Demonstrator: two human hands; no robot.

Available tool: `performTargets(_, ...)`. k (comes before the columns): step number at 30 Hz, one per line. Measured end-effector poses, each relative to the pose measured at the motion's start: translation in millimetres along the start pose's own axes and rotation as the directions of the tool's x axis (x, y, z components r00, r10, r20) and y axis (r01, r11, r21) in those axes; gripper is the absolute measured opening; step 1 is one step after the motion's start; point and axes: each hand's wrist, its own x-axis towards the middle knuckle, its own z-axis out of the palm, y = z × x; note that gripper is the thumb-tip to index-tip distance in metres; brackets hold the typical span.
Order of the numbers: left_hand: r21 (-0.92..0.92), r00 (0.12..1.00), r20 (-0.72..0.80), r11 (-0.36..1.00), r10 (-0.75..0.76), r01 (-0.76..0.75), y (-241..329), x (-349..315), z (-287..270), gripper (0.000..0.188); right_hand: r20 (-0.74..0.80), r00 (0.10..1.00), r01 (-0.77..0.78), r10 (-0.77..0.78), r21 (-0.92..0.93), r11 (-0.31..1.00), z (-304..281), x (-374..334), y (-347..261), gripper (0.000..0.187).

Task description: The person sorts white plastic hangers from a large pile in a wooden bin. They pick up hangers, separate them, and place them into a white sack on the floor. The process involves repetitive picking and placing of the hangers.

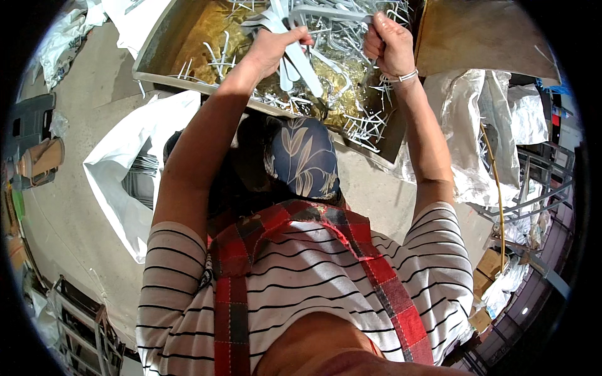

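Observation:
Both my arms reach up to a brown workbench tray (164, 44) heaped with white plastic hangers (367, 122). My left hand (276, 47) is closed around a bundle of white hangers (301, 62) that slants down to the right. My right hand (389, 44), a bracelet on its wrist, grips another white hanger (329, 12) near the top edge of the view. The two hands are a short way apart above the pile. My striped shirt and red checked apron fill the lower part of the view.
A white sack (119, 163) holding stacked grey hangers stands open on the floor at the left. Clear plastic bags (486, 125) pile up on the right beside a metal rack (545, 182). Cardboard boxes (486, 276) lie at the lower right.

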Motion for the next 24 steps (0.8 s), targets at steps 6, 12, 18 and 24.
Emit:
performTargets(6, -0.317, 0.998, -0.039, 0.946, 0.049, -0.059, 26, 7, -20, 0.007, -0.384, 0.843, -0.445, 0.376, -0.105, 0.889, -72, 18, 115, 0.032)
performTargets(12, -0.411, 0.996, -0.019, 0.909, -0.088, 0.073, 50, -6, -13, 0.016, -0.187, 0.679, -0.691, 0.71, 0.166, 0.704, 30, 13, 178, 0.026)
performTargets(18, -0.362, 0.994, -0.111, 0.932, -0.011, -0.031, 66, -2, -31, 0.024, -0.133, 0.774, -0.581, 0.619, 0.242, 0.777, -15, 13, 194, 0.053)
performTargets(24, -0.409, 0.952, -0.266, 0.876, 0.154, -0.256, 73, -3, -43, 0.021, -0.361, 0.807, -0.571, 0.467, -0.68, 0.461, -8, 5, 134, 0.043)
